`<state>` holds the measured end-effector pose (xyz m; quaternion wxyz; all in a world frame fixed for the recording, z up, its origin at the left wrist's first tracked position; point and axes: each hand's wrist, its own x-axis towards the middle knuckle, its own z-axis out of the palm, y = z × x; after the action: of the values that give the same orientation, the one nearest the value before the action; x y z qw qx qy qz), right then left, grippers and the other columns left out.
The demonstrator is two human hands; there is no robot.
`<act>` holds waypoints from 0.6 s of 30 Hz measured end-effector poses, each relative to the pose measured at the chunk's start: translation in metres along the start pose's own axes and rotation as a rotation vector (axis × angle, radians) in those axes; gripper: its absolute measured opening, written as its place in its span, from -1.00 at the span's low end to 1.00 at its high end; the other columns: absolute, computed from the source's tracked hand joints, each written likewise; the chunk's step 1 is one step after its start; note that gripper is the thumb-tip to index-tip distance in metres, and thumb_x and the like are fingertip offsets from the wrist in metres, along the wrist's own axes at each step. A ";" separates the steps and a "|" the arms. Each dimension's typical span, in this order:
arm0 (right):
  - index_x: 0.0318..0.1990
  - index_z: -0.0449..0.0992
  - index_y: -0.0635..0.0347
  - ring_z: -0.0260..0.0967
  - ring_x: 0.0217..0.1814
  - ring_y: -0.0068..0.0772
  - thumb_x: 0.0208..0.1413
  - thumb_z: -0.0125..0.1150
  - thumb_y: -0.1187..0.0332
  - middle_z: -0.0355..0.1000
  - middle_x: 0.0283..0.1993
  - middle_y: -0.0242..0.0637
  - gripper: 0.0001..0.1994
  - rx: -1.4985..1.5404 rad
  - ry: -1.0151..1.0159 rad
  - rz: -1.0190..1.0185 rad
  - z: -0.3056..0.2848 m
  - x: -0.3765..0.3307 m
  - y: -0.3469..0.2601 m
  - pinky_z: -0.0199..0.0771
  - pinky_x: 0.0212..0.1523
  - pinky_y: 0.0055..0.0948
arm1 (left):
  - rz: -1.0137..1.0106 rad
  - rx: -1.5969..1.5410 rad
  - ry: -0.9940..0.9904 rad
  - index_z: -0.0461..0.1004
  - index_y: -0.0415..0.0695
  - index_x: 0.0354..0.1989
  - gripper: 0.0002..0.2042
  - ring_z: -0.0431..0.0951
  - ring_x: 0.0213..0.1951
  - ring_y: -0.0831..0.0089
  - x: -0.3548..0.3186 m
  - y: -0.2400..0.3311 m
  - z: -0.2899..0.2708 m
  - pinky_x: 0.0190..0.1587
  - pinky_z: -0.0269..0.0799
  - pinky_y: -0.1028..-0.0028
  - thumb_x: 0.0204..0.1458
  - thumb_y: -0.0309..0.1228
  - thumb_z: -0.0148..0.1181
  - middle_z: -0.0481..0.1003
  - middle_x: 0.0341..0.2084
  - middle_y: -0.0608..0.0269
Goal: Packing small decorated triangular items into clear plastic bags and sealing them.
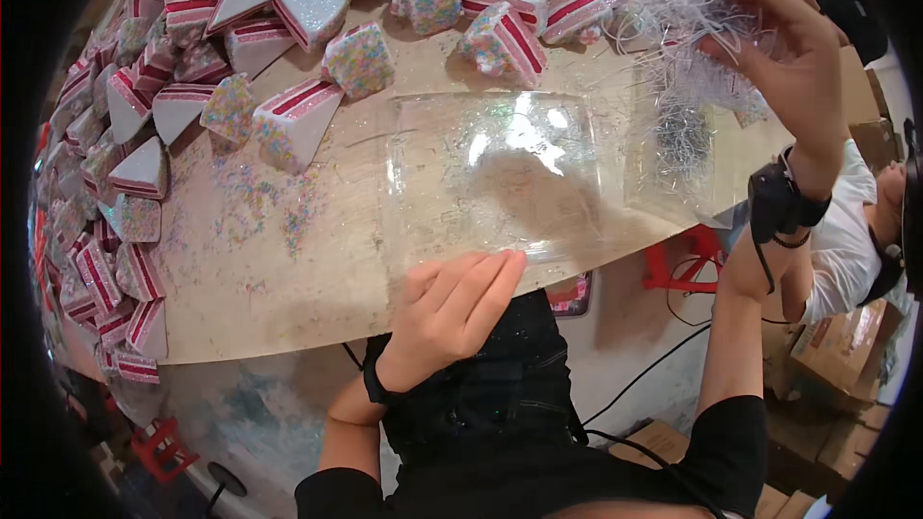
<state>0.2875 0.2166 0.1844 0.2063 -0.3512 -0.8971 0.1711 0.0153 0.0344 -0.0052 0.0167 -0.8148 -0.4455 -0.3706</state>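
Note:
Clear rectangular plastic packaging, a bag or a box I cannot tell, lies flat before me near the table's front edge. My left hand rests at its near edge, fingers stretched out side by side, the thumb hidden. Up at the right, my right hand curls its fingers and thumb round a loose tangle of clear, whitish thin strands. More silvery strands lie below the tangle, in or beside a second piece of clear plastic. Several cake-slice-shaped pieces in white, pink and red stand just beyond.
Heaped cake-slice pieces line the table's left and far sides. Coloured sprinkles are scattered on the wooden tabletop. Another person in a white top is at the right, near cardboard boxes. A red stool stands beneath the table edge.

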 end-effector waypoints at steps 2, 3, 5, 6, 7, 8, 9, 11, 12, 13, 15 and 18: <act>0.09 0.42 0.36 0.37 0.13 -0.46 -0.01 0.16 0.73 0.42 0.11 -0.24 -0.56 0.138 0.144 0.062 0.005 0.002 -0.023 0.49 0.08 -0.50 | 0.041 0.008 0.056 0.53 -0.07 -0.11 -0.73 0.52 -0.22 0.56 -0.003 0.000 0.000 0.04 0.14 0.41 -0.04 -0.50 0.23 0.54 -0.24 0.42; 0.09 0.42 0.36 0.37 0.13 -0.46 -0.01 0.16 0.73 0.42 0.11 -0.24 -0.56 0.152 0.144 0.060 0.011 0.006 -0.032 0.49 0.08 -0.50 | 0.036 0.015 0.046 0.53 -0.07 -0.11 -0.73 0.52 -0.22 0.56 -0.004 0.000 -0.003 0.04 0.14 0.41 -0.04 -0.50 0.23 0.54 -0.24 0.42; 0.05 0.42 0.41 0.44 0.03 -0.40 -0.04 0.21 0.74 0.45 0.00 -0.15 -0.57 0.166 0.135 -0.047 0.024 0.017 -0.051 0.55 0.03 -0.46 | 0.009 0.136 0.127 0.52 -0.04 -0.13 -0.69 0.50 -0.18 0.51 -0.003 -0.001 -0.003 0.09 0.11 0.31 -0.11 -0.43 0.34 0.52 -0.25 0.43; 0.03 0.42 0.43 0.47 -0.01 -0.38 -0.06 0.23 0.75 0.47 -0.05 -0.11 -0.58 0.168 0.132 -0.105 0.028 0.025 -0.062 0.58 0.01 -0.44 | 0.010 0.138 0.128 0.52 -0.04 -0.13 -0.69 0.50 -0.18 0.51 -0.001 -0.001 -0.002 0.09 0.11 0.31 -0.11 -0.43 0.34 0.52 -0.25 0.43; 0.02 0.42 0.45 0.50 -0.06 -0.35 -0.07 0.26 0.75 0.48 -0.11 -0.07 -0.58 0.176 0.126 -0.163 0.034 0.031 -0.071 0.61 -0.01 -0.42 | -0.077 0.153 0.159 0.49 -0.03 -0.12 -0.63 0.49 -0.17 0.50 0.000 0.000 0.002 0.10 0.10 0.27 -0.17 -0.38 0.41 0.49 -0.25 0.43; 0.00 0.41 0.48 0.53 -0.10 -0.32 -0.09 0.28 0.76 0.50 -0.16 -0.03 -0.58 0.181 0.121 -0.219 0.038 0.035 -0.077 0.64 -0.04 -0.40 | -0.162 0.165 0.191 0.46 -0.01 -0.12 -0.56 0.47 -0.17 0.48 0.000 0.000 0.004 0.11 0.08 0.24 -0.23 -0.33 0.47 0.46 -0.26 0.43; -0.02 0.41 0.50 0.57 -0.15 -0.29 -0.10 0.30 0.76 0.52 -0.21 0.01 -0.58 0.171 0.116 -0.268 0.036 0.034 -0.082 0.67 -0.06 -0.38 | -0.158 0.153 0.195 0.46 -0.01 -0.12 -0.56 0.47 -0.17 0.48 0.002 0.002 0.006 0.11 0.08 0.24 -0.23 -0.33 0.47 0.46 -0.26 0.43; 0.09 0.44 0.26 0.44 0.01 -0.44 -0.08 0.32 0.63 0.45 0.04 -0.25 -0.51 0.134 -0.089 -0.281 0.062 0.037 -0.050 0.52 -0.05 -0.51 | -0.275 0.123 0.294 0.39 0.01 -0.10 -0.45 0.42 -0.19 0.43 -0.008 -0.003 0.003 0.09 0.09 0.22 -0.31 -0.26 0.54 0.40 -0.28 0.41; 0.08 0.46 0.22 0.46 -0.03 -0.43 -0.11 0.36 0.59 0.47 0.01 -0.25 -0.50 0.098 -0.202 -0.225 0.084 0.044 -0.055 0.52 -0.09 -0.51 | -0.287 0.134 0.288 0.39 0.01 -0.10 -0.45 0.42 -0.19 0.43 -0.013 -0.007 0.003 0.09 0.09 0.22 -0.31 -0.26 0.54 0.40 -0.28 0.41; 0.08 0.46 0.22 0.46 -0.03 -0.43 -0.11 0.36 0.59 0.47 0.01 -0.25 -0.50 0.086 -0.204 -0.219 0.095 0.037 -0.048 0.52 -0.09 -0.51 | -0.286 0.076 0.335 0.37 0.00 -0.09 -0.44 0.39 -0.18 0.40 -0.012 -0.007 0.006 0.07 0.11 0.22 -0.30 -0.25 0.53 0.39 -0.28 0.40; 0.02 0.50 0.18 0.48 -0.11 -0.40 -0.13 0.37 0.57 0.49 -0.06 -0.25 -0.54 -0.072 -0.232 -0.357 0.117 0.025 -0.034 0.48 -0.11 -0.47 | -0.289 0.019 0.383 0.34 0.00 -0.09 -0.42 0.35 -0.17 0.38 -0.010 -0.007 0.006 0.04 0.13 0.22 -0.30 -0.24 0.53 0.38 -0.28 0.39; -0.06 0.51 0.24 0.45 -0.12 -0.23 -0.06 0.28 0.52 0.49 -0.15 -0.20 -0.67 -0.057 -0.021 -0.229 0.103 0.014 -0.024 0.45 -0.07 -0.31 | -0.332 0.022 0.251 0.34 -0.09 -0.13 -0.42 0.31 -0.19 0.28 -0.002 -0.003 0.000 -0.04 0.15 0.26 -0.34 -0.33 0.56 0.37 -0.32 0.29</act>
<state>0.2146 0.1933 0.1106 0.2052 -0.2504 -0.9379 0.1246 0.0123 0.0349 -0.0073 0.0198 -0.6775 -0.5721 -0.4618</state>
